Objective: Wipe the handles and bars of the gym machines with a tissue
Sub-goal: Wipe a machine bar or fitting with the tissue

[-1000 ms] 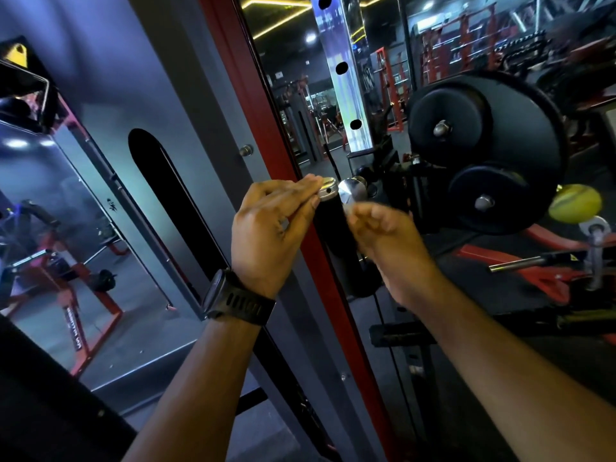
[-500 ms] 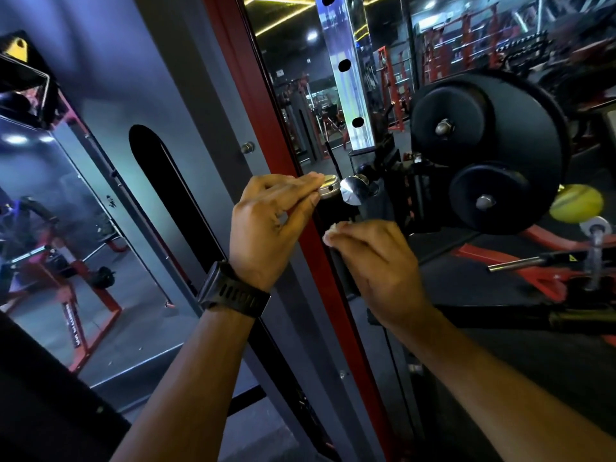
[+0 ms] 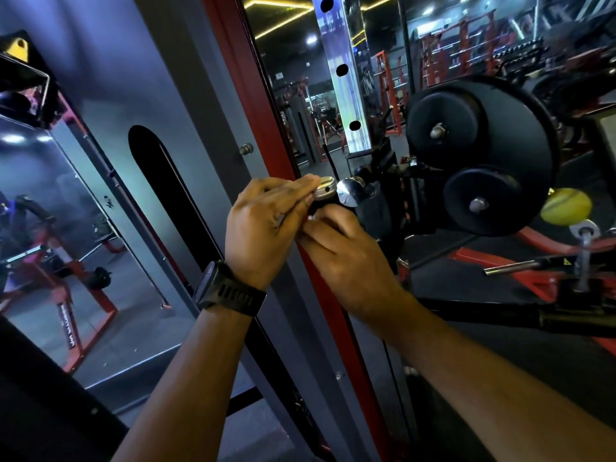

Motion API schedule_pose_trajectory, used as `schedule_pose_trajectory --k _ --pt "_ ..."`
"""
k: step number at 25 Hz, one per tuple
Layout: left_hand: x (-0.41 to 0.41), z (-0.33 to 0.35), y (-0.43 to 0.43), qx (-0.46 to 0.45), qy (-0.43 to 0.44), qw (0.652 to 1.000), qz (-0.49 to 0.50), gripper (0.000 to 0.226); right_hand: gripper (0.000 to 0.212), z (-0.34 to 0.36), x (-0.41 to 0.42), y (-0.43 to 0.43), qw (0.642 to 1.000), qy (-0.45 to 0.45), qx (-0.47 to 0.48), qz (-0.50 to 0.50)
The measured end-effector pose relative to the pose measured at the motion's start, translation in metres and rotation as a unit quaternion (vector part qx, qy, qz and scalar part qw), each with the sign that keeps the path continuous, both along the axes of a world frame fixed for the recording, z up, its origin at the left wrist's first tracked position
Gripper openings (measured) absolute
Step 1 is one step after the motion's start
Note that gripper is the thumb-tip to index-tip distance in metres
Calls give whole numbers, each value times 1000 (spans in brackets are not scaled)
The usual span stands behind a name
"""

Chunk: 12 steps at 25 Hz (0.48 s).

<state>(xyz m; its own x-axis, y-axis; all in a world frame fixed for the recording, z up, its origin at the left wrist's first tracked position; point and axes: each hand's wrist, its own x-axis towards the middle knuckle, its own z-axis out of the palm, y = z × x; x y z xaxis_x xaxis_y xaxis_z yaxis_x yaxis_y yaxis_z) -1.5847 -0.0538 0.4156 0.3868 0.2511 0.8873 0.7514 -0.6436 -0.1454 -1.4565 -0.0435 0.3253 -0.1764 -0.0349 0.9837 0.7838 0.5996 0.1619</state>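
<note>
Now left hand (image 3: 266,225) pinches the silver-capped black handle (image 3: 325,192), right hand (image 3: 346,258) clenches it (tissue (image 3: 311,217) peeking out).

Bare hands, two: left hand (image 3: 263,228), right hand (image 3: 346,258); black strapped wristwatch (image 3: 230,291), one; round chrome handle end caps (image 3: 325,191), two; black round weight discs (image 3: 446,128), three; yellow rounded knob (image 3: 565,206), one; white tissue scrap (image 3: 310,217), one
</note>
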Motion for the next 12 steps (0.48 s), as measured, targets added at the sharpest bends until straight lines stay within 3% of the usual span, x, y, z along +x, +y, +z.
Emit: schedule_pose_trajectory --k 3,7,10,12 --pt "-1 -1 0 -2 -3 1000 4 26 12 9 1 1 1000 2 0 -10" --pt "0 -2 -1 -4 -12 1000 -6 26 15 -10 2 -8 992 83 -75 65" --pt "1 -4 -2 2 -24 1000 -8 27 23 -25 6 -11 989 56 -103 89" --pt "3 -7 -1 -1 -31 999 -15 27 15 -35 11 -12 994 25 -95 53"
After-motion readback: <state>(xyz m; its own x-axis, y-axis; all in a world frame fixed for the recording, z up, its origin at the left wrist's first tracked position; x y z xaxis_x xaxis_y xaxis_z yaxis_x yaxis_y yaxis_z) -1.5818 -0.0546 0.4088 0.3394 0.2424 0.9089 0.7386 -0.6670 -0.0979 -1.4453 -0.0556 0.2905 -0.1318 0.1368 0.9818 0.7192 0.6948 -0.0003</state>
